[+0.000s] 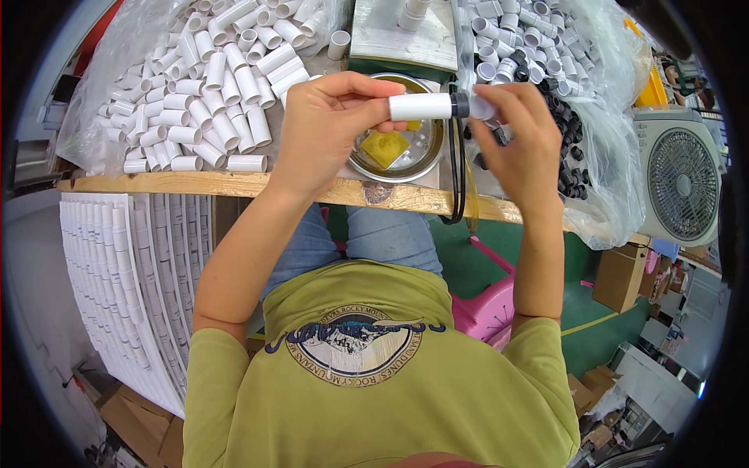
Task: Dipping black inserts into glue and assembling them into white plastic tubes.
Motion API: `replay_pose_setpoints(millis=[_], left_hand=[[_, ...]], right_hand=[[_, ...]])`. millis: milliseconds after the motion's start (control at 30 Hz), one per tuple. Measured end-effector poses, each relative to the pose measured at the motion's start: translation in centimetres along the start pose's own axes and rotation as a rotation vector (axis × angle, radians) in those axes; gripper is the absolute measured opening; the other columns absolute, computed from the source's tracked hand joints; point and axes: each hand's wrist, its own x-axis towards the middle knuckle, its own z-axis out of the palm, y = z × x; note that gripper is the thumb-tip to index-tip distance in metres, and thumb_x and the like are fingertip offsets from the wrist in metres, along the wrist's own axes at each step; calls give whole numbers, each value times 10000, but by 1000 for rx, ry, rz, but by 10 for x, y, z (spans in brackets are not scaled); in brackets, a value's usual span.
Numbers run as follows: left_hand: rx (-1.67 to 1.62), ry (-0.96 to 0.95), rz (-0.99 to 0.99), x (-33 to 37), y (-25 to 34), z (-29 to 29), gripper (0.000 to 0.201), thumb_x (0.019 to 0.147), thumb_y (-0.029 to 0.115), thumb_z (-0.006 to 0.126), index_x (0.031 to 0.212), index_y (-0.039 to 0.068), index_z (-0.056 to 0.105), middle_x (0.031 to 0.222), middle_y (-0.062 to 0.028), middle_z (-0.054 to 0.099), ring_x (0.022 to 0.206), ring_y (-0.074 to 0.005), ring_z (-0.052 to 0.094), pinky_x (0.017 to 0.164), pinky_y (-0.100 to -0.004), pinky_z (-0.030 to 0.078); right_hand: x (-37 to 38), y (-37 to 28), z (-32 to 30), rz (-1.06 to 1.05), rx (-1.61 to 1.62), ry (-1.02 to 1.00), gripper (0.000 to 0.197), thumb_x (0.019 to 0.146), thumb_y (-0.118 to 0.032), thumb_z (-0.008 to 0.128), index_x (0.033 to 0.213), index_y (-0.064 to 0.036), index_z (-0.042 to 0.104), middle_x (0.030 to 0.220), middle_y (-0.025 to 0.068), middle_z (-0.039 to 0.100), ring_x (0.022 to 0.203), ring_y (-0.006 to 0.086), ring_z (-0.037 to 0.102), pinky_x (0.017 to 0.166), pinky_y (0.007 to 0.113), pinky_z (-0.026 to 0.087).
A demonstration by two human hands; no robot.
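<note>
My left hand (318, 117) pinches a short white plastic tube (420, 107) and holds it level above the bench edge. A black ring (460, 105) sits at the tube's right end. At that end my right hand (524, 132) has thumb and fingers closed around a blurred, translucent round cap (481, 108), which meets or nearly meets the black ring; I cannot tell which. Below the tube stands a round metal bowl (390, 175) with a yellow sponge (385, 148) in it, partly hidden by my left hand.
Loose white tubes (207, 109) heap up at left on plastic film. White fittings (538, 35) and black rings (573, 148) pile at right. A metal block (402, 43) stands behind the bowl. Black cables (455, 179) hang over the wooden edge (234, 184). A fan (680, 183) stands far right.
</note>
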Motion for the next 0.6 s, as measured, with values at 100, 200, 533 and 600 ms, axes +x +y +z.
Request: replay_pose_setpoints(millis=[100,200,533,600], left_hand=[[270,39,142,3,8,8,140,806,-50,626,939,-56,670,844,-141,681,715,-195,672,611,-233,537],[1084,-69,849,9,19,11,211,719,-94,620,904,-12,678,801,-101,642,691,-204,626,589,-278,497],[1519,-231,960,44,34,42,104,646,36,600,719,6,532,752,-92,499,706,-256,555,601,-346,474],[1486,-272,935,45,35,43,106,665,20,600,763,2,564,778,-101,533,713,-257,572,610,-336,481]], right_hand=[[13,-21,4,-170,29,-43,406,658,15,701,1048,-29,599,887,101,554,738,266,587,634,351,486],[20,-20,10,-217,6,-108,455,644,22,684,1082,-36,575,878,100,536,748,280,587,639,362,495],[45,-11,30,-188,-38,-18,194,665,-48,657,852,-12,623,772,123,572,703,316,582,604,404,495],[48,-15,23,-201,-15,-5,208,640,-42,658,844,-18,627,801,127,600,776,319,581,651,414,496]])
